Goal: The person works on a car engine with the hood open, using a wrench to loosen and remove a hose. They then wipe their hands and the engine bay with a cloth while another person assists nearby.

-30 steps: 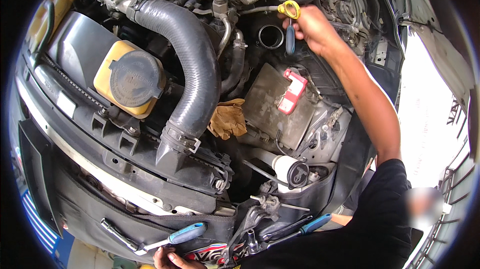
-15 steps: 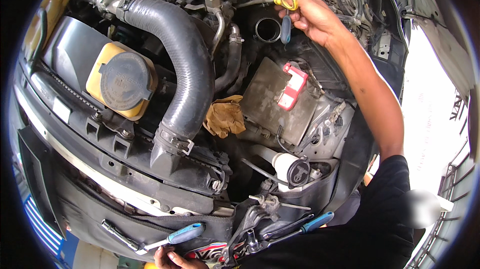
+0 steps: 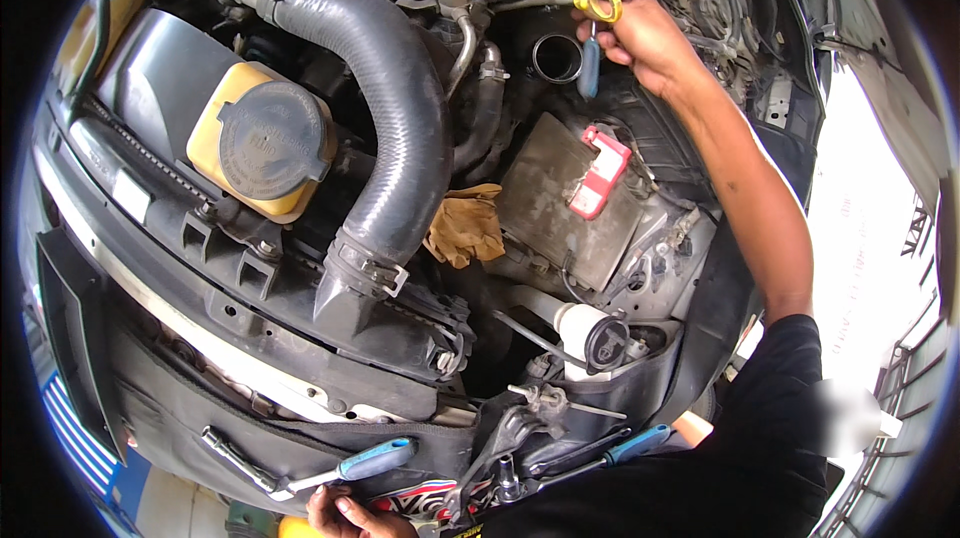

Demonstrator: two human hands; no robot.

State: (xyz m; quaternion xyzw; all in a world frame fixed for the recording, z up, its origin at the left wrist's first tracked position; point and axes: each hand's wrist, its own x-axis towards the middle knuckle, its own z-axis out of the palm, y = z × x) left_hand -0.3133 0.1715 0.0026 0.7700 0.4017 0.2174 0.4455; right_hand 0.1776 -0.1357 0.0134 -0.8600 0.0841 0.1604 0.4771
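Yellowed plastic forms the black-capped reservoir (image 3: pixel 201 141) on your left, and near the lower edge your left hand (image 3: pixel 355 516) has its fingers curled just beside a blue-handled tool (image 3: pixel 378 459) lying on the black cover (image 3: pixel 165 378), though whether it grips anything you cannot tell. Rightward come the ribbed hose (image 3: pixel 405 118), a crumpled brown wad (image 3: pixel 465 226) and a dark round opening (image 3: pixel 556 59). Just beyond it, your right hand (image 3: pixel 650 38) pinches a slim driver (image 3: pixel 590 70), its blue handle hanging down, with a yellow ring (image 3: pixel 613 4) against the fingers.
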